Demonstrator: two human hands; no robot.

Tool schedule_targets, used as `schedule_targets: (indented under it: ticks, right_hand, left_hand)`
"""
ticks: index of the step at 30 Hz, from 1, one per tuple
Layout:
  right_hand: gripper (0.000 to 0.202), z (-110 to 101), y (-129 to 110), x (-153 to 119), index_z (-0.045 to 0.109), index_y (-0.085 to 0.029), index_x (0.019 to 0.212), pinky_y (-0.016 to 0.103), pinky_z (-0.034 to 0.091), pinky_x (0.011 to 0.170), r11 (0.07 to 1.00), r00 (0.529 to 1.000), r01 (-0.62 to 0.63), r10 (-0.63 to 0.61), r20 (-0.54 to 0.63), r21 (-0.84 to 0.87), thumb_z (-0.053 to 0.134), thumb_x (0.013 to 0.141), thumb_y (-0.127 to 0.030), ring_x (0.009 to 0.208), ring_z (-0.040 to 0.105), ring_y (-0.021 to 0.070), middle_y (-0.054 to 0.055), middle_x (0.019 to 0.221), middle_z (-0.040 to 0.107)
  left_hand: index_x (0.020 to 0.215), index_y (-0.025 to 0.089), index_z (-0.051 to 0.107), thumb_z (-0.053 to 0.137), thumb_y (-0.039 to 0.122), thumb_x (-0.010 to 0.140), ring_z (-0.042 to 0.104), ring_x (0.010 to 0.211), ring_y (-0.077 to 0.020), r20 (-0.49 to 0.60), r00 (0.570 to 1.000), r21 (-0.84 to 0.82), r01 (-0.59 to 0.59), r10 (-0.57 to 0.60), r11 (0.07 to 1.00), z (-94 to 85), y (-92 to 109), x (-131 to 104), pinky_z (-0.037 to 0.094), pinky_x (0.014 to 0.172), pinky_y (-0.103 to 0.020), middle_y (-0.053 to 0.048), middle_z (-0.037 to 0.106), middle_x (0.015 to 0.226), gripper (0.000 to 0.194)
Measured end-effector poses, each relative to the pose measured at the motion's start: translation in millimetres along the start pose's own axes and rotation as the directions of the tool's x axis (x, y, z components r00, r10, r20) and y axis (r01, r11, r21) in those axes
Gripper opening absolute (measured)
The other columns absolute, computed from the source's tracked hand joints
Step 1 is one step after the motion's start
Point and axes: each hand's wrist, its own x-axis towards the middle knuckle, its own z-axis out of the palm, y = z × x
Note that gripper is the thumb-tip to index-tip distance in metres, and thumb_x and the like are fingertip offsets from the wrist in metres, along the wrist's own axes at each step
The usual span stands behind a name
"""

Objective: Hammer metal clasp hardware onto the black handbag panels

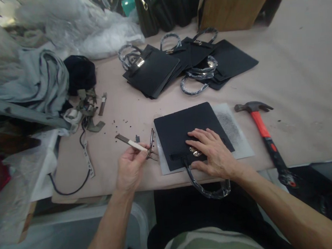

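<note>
A flat metal tool [136, 145] with a white-wrapped middle is pinched between the fingers and thumb of my left hand [130, 166], just left of a black handbag panel [183, 127]. By those fingertips are a slim metal rod [151, 136] and thin metal prongs; I cannot tell whether they are held too. Spread over the panel, my right hand [215, 153] presses it flat beside gold-coloured hardware [195, 151]. A plastic-wrapped handle [200, 189] loops from the panel over the table's front edge. Under the panel lies a pale sheet [235, 134] with dark marks.
A claw hammer [260, 122] with a red and black grip lies at the right, its end past the table edge. Several black bag panels [153, 70] are piled behind. A cardboard box [234, 8] stands farther back. Scraps, cloth [42, 80] and plastic crowd the left.
</note>
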Motion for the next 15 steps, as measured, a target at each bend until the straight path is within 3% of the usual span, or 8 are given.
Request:
schedule_targets:
  ticks: [3, 8, 11, 15]
  right_hand:
    - [0.063, 0.9, 0.9, -0.1, 0.061, -0.02, 0.134, 0.061, 0.024, 0.12, 1.0, 1.0, -0.001, 0.001, 0.0, 0.006, 0.072, 0.081, -0.051, 0.143, 0.04, 0.0371, 0.015, 0.151, 0.051]
    - [0.066, 3.2, 2.1, -0.6, 0.061, -0.02, 0.134, 0.06, 0.024, 0.12, 1.0, 1.0, -0.004, 0.004, -0.012, 0.012, 0.075, 0.078, -0.051, 0.143, 0.039, 0.0372, 0.014, 0.151, 0.051]
    - [0.065, 3.1, 1.9, -0.5, 0.061, -0.019, 0.134, 0.06, 0.023, 0.12, 1.0, 1.0, -0.009, 0.009, -0.019, 0.017, 0.075, 0.078, -0.049, 0.143, 0.04, 0.0371, 0.014, 0.151, 0.051]
    - [0.063, 2.0, 1.3, -0.3, 0.062, -0.02, 0.133, 0.06, 0.024, 0.12, 1.0, 1.0, -0.004, 0.004, -0.025, 0.026, 0.075, 0.078, -0.048, 0.143, 0.04, 0.0374, 0.014, 0.15, 0.052]
  left_hand:
    - [0.1, 0.017, 0.073, 0.078, 0.029, 0.083, 0.072, 0.09, -0.0173, 0.078, 0.973, 0.12, -0.224, 0.216, 0.967, 22.2, -18.9, -13.3, 0.059, 0.085, -0.029, -0.007, 0.075, 0.099, 0.021]
    - [0.103, 0.017, 0.068, 0.067, 0.018, 0.092, 0.07, 0.106, -0.0216, 0.268, 0.822, 0.325, -0.568, 0.502, 0.756, 31.4, -35.2, -26.6, 0.056, 0.1, -0.042, -0.01, 0.073, 0.11, 0.011]
    - [0.106, 0.018, 0.065, 0.064, 0.018, 0.094, 0.071, 0.107, -0.0222, 0.295, 0.782, 0.376, -0.624, 0.549, 0.686, 30.3, -42.4, -30.3, 0.057, 0.099, -0.045, -0.01, 0.073, 0.112, 0.012]
    - [0.108, 0.018, 0.063, 0.063, 0.017, 0.095, 0.071, 0.11, -0.0227, 0.287, 0.774, 0.401, -0.633, 0.565, 0.663, 29.2, -50.1, -32.1, 0.057, 0.099, -0.046, -0.011, 0.073, 0.114, 0.013]
